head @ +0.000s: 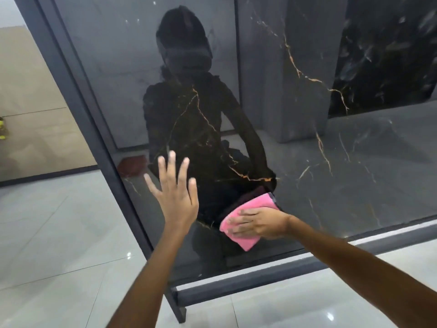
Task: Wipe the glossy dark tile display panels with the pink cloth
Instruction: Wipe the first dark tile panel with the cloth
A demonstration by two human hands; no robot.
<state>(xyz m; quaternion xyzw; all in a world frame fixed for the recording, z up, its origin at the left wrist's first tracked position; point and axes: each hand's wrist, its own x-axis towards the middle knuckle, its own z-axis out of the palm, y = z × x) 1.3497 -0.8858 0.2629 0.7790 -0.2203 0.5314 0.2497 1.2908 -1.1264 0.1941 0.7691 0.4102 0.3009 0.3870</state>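
Observation:
A glossy dark tile panel [331, 162] with thin gold veins fills most of the view and mirrors a person's silhouette. My right hand [259, 223] lies flat on a folded pink cloth [250, 217], pressing it against the lower part of the panel. My left hand [176, 190] is raised to the left of the cloth with fingers spread and straight, at the panel near its left edge; contact with the surface is unclear.
A dark metal frame [94, 138] runs down the panel's left side and along its base [248, 284]. Pale glossy floor tiles [59, 245] lie to the left and below. A beige panel [30, 114] stands behind on the left.

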